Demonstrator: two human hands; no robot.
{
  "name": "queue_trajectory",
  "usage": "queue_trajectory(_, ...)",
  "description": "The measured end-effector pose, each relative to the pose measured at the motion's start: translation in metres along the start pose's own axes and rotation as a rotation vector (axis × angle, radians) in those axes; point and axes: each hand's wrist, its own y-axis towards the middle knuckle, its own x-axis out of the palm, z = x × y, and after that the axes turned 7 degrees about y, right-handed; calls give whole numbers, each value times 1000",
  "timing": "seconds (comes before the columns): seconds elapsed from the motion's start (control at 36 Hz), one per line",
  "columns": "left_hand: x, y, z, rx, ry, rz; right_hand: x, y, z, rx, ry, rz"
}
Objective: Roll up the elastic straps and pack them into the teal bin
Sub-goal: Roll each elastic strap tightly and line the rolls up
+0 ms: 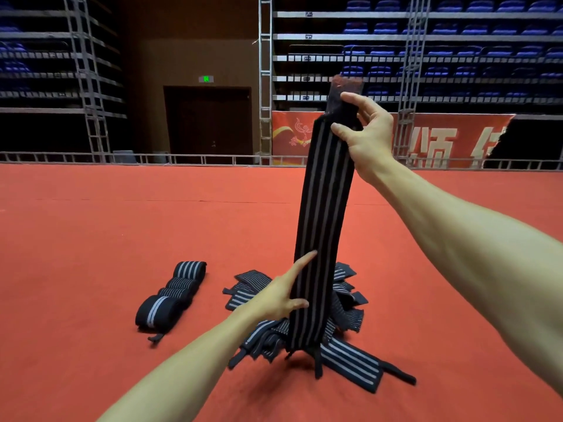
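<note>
Hanging upright over loose strap pile (253,284), striped strap (323,223) pinched at top by R hand (367,132) fingers, L hand (274,296) fingers straight on its lower edge, rolled straps (173,293) nearby on red floor (91,239)

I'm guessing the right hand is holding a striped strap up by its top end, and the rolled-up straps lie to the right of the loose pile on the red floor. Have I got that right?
Not quite. The head view shows the rolled-up straps to the left of the loose pile, not the right. The rest holds: the right hand holds the striped strap up by its top end.
</note>
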Motion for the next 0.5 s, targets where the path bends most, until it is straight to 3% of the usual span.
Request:
queue_trajectory(0.31,24,-16,-18,-105,-56,-56,-3,-14,30,47,-12,10)
queue_trajectory(0.5,34,-21,-20,-236,-362,-148,0,-32,49,79,-36,3)
